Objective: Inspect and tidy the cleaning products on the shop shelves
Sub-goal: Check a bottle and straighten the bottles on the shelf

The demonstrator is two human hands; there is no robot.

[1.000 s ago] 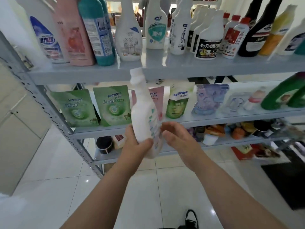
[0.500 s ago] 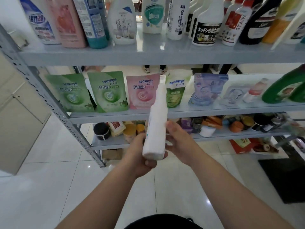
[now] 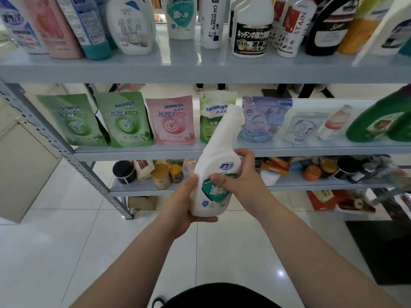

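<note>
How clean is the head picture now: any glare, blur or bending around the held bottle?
Head view: the white bottle, gripped by the left hand and right hand, is sharp, but its label's small print is soft; the wide lens fans the top-shelf bottles outward; a glare spot sits on the floor tiles; the goods at the far right of the bottom shelf are smeared.

On the grey metal top shelf [image 3: 200,67], a bare gap opens between the rounded white jug [image 3: 131,30] and the white teal-labelled bottle [image 3: 181,16]. Below, green and pink upright pouches [image 3: 123,120] crowd the grey middle shelf [image 3: 138,153] side by side.
</note>
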